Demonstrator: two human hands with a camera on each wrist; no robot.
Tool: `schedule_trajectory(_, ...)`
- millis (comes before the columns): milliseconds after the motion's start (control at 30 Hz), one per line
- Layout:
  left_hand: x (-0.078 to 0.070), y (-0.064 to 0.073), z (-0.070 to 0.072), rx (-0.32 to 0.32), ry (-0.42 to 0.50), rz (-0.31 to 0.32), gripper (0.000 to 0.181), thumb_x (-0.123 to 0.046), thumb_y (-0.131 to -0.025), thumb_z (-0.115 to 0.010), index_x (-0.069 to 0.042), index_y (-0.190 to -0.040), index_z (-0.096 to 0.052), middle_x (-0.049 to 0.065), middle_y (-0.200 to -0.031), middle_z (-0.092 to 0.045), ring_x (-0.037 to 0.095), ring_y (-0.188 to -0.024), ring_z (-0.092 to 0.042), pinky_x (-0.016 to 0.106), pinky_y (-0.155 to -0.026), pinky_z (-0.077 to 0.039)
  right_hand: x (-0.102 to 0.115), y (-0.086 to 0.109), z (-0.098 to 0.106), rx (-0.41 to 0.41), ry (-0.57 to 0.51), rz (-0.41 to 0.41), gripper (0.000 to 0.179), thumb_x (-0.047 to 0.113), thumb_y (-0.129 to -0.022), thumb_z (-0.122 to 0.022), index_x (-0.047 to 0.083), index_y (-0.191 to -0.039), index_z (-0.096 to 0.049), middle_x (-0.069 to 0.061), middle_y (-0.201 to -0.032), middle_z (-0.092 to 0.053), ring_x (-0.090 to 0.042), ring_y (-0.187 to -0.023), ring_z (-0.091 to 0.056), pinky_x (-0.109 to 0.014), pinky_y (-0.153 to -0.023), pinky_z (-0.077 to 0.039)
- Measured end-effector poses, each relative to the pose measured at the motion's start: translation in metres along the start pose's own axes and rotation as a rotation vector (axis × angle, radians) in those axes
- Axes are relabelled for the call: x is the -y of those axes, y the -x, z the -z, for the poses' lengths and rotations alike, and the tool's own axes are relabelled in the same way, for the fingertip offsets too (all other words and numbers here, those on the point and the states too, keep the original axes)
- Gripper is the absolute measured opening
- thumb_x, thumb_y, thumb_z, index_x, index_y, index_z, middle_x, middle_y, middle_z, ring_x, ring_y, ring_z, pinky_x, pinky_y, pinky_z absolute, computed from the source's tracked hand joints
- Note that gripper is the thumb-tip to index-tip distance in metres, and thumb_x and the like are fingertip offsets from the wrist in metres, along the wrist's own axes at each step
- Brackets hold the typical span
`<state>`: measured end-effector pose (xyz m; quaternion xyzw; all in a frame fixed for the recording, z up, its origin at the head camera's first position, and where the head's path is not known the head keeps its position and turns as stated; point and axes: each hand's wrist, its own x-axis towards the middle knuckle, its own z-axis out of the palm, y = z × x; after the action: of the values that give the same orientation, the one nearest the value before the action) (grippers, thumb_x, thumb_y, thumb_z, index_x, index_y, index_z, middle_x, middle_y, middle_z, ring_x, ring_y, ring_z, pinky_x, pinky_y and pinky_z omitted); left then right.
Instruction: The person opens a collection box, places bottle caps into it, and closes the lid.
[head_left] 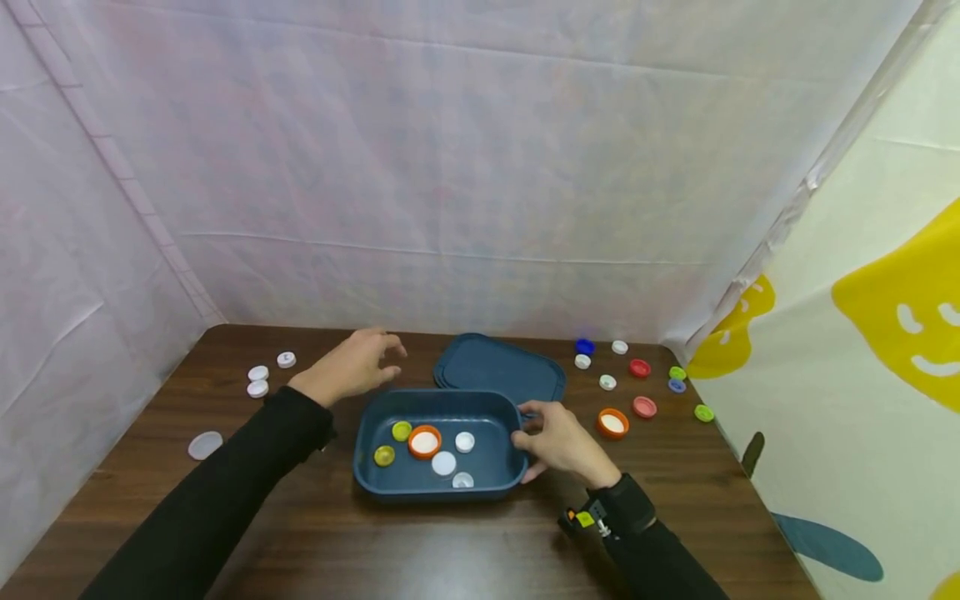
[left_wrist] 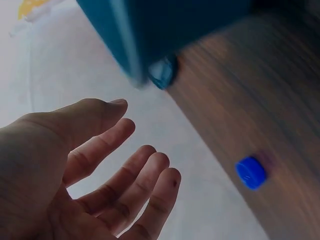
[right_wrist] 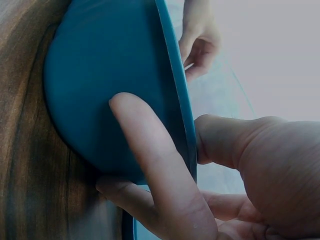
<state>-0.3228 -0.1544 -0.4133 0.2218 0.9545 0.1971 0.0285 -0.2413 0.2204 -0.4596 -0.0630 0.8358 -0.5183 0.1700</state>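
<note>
A dark blue rectangular tub (head_left: 487, 425) stands on the table with several caps inside. Among these are a yellow-green cap (head_left: 402, 431), an orange-rimmed cap (head_left: 424, 442) and a white cap (head_left: 444, 463). My right hand (head_left: 561, 443) grips the tub's right end, thumb over the rim and fingers against the outer wall, as the right wrist view shows. Over the tub's back left corner, my left hand (head_left: 354, 367) hovers with loosely bent fingers and nothing in them. In the left wrist view its fingers (left_wrist: 150, 190) are spread apart below the tub's blurred edge.
Behind the tub lies a dark blue lid (head_left: 502, 367). White caps (head_left: 258, 372) and a pale disc (head_left: 205, 445) lie at the left. On the right are red caps (head_left: 644, 407), an orange cap (head_left: 612, 423), green caps (head_left: 703, 413) and a blue cap (head_left: 584, 346). A cloth wall (head_left: 450, 167) rises behind.
</note>
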Motion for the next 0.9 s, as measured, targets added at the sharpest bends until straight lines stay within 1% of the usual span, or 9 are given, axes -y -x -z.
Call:
schedule_trajectory(100,0.012,-0.003,-0.001,-0.004,0.004,0.023,0.034,-0.015,-0.111,-0.08,-0.003,-0.144,-0.077,0.025,-0.146,-0.071,0.04,-0.125,-0.073,0.054,-0.101,-0.065,0.0,0.0,0.0,0.001,0.0,0.004,0.062,0.005,-0.108,-0.077,-0.008,-0.164,-0.055,-0.033,-0.141,-0.077,-0.031,-0.071,-0.086,-0.045,-0.066,-0.073)
schedule_trajectory(267,0.027,-0.005,-0.005,-0.003,-0.001,0.045,0.036,-0.014,-0.111,-0.08,-0.001,-0.143,-0.076,0.028,-0.148,-0.07,0.04,-0.122,-0.072,0.054,-0.1,-0.063,-0.001,0.0,0.0,0.006,0.005,-0.002,0.062,0.006,-0.108,-0.077,-0.007,-0.165,-0.055,-0.032,-0.141,-0.078,-0.031,-0.071,-0.086,-0.045,-0.066,-0.072)
schedule_trajectory(500,0.051,-0.009,-0.011,0.046,-0.013,0.104,0.044,-0.02,-0.111,-0.08,-0.003,-0.151,-0.071,0.033,-0.153,-0.063,0.049,-0.136,-0.066,0.062,-0.113,-0.062,-0.003,-0.001,0.001,0.01,0.007,0.007,0.061,0.007,-0.108,-0.078,-0.006,-0.164,-0.057,-0.031,-0.14,-0.079,-0.032,-0.07,-0.086,-0.046,-0.066,-0.072)
schedule_trajectory(533,0.054,-0.009,-0.012,0.057,-0.012,0.109,0.045,-0.02,-0.111,-0.08,-0.003,-0.152,-0.071,0.034,-0.153,-0.062,0.051,-0.137,-0.065,0.064,-0.114,-0.061,-0.003,-0.001,0.001,0.012,0.007,0.008,0.061,0.007,-0.108,-0.078,-0.006,-0.164,-0.057,-0.031,-0.139,-0.079,-0.032,-0.07,-0.086,-0.047,-0.066,-0.072)
schedule_trajectory(567,0.061,-0.01,-0.014,0.052,-0.027,0.095,0.046,-0.023,-0.11,-0.081,-0.004,-0.151,-0.071,0.034,-0.15,-0.063,0.051,-0.135,-0.065,0.064,-0.113,-0.062,-0.004,-0.001,0.001,0.014,0.008,0.009,0.061,0.007,-0.108,-0.078,-0.006,-0.164,-0.057,-0.03,-0.139,-0.079,-0.032,-0.07,-0.086,-0.047,-0.066,-0.072)
schedule_trajectory(667,0.064,-0.01,-0.013,0.081,-0.047,0.089,0.047,-0.022,-0.109,-0.082,-0.002,-0.15,-0.072,0.036,-0.149,-0.063,0.055,-0.139,-0.062,0.066,-0.114,-0.06,-0.004,-0.001,0.001,0.016,0.013,0.016,0.061,0.007,-0.108,-0.077,-0.007,-0.164,-0.056,-0.03,-0.137,-0.08,-0.032,-0.07,-0.086,-0.047,-0.066,-0.072)
schedule_trajectory(800,0.067,-0.014,-0.014,0.129,-0.072,0.109,0.047,-0.018,-0.107,-0.085,0.0,-0.149,-0.073,0.037,-0.151,-0.064,0.057,-0.145,-0.06,0.067,-0.118,-0.059,-0.004,-0.002,0.002,0.017,0.019,0.028,0.062,0.007,-0.108,-0.076,-0.009,-0.163,-0.055,-0.031,-0.136,-0.08,-0.032,-0.069,-0.086,-0.047,-0.065,-0.073)
schedule_trajectory(833,0.074,-0.019,-0.018,0.133,-0.085,0.106,0.045,-0.017,-0.107,-0.086,0.0,-0.147,-0.074,0.036,-0.15,-0.065,0.057,-0.145,-0.06,0.067,-0.118,-0.06,-0.004,-0.002,0.002,0.018,0.02,0.03,0.062,0.007,-0.108,-0.076,-0.009,-0.163,-0.055,-0.032,-0.136,-0.08,-0.032,-0.069,-0.086,-0.047,-0.066,-0.073)
schedule_trajectory(900,0.099,-0.031,-0.031,0.122,-0.088,0.113,0.041,-0.016,-0.104,-0.088,-0.005,-0.142,-0.078,0.031,-0.147,-0.068,0.053,-0.143,-0.062,0.065,-0.117,-0.06,-0.004,-0.002,0.002,0.018,0.021,0.03,0.062,0.007,-0.108,-0.076,-0.009,-0.163,-0.055,-0.031,-0.136,-0.08,-0.032,-0.069,-0.086,-0.048,-0.066,-0.073)
